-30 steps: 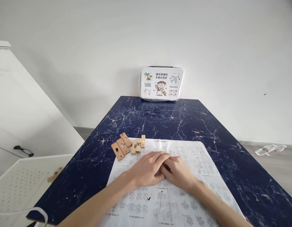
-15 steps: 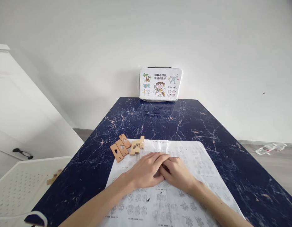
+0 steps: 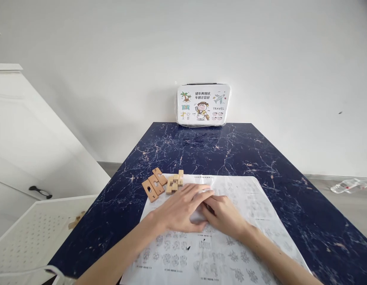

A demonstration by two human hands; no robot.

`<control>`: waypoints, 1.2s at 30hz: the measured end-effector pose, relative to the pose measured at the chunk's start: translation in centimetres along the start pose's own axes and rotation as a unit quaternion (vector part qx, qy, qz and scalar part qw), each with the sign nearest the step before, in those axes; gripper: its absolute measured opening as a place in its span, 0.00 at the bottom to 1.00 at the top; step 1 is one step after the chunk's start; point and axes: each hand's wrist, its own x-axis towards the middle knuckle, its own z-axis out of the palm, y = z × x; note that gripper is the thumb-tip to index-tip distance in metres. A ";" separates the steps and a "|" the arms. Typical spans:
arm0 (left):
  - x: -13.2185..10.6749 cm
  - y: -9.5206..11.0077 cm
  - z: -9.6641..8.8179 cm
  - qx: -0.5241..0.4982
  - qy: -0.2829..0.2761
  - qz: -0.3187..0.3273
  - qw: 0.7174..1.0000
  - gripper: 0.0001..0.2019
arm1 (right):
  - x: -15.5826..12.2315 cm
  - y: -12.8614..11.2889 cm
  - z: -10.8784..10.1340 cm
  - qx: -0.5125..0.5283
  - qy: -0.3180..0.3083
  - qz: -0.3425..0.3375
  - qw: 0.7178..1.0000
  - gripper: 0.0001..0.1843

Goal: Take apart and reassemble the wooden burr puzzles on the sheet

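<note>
My left hand (image 3: 186, 208) lies over the printed sheet (image 3: 222, 257), its fingers stretched toward my right hand and the thumb apart; it holds nothing. My right hand (image 3: 226, 215) rests on the sheet with fingers curled, their tips partly under the left fingers. What is inside its curl, if anything, is hidden. Just beyond the left hand, interlocked pale wooden puzzle pieces (image 3: 174, 184) sit on the sheet's far left corner. Beside them lie flat wooden plates with cutouts and numbers (image 3: 154, 184), overlapping one another.
A white cartoon-printed case (image 3: 203, 105) stands at the far edge of the dark blue marbled table (image 3: 198, 150), against the wall. Left of the table, a white perforated tray (image 3: 31, 233) contains wooden pieces (image 3: 76, 220). Clear plastic bottles (image 3: 351, 185) lie on the floor at right.
My left hand has loosened from its clasp over the right; its fingers are straighter and its thumb wider apart. The view has shifted slightly. The wooden pieces have stayed put.
</note>
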 end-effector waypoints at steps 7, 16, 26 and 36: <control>-5.5 -1.3 -3.8 0.084 0.065 -0.107 0.989 0.40 | 0.1 -0.4 -0.7 0.050 -0.022 0.017 0.998 0.16; -11.0 -4.8 -2.7 0.149 0.111 -0.307 0.933 0.34 | 0.2 -0.5 -0.8 0.057 -0.035 0.028 0.997 0.16; -9.1 -8.1 -2.1 0.136 0.113 -0.287 0.941 0.34 | 0.2 -0.5 -0.8 0.047 -0.038 0.034 0.998 0.16; -8.2 -9.4 -1.8 0.133 0.176 -0.292 0.930 0.29 | 0.3 -0.7 -1.0 0.045 -0.037 0.034 0.998 0.16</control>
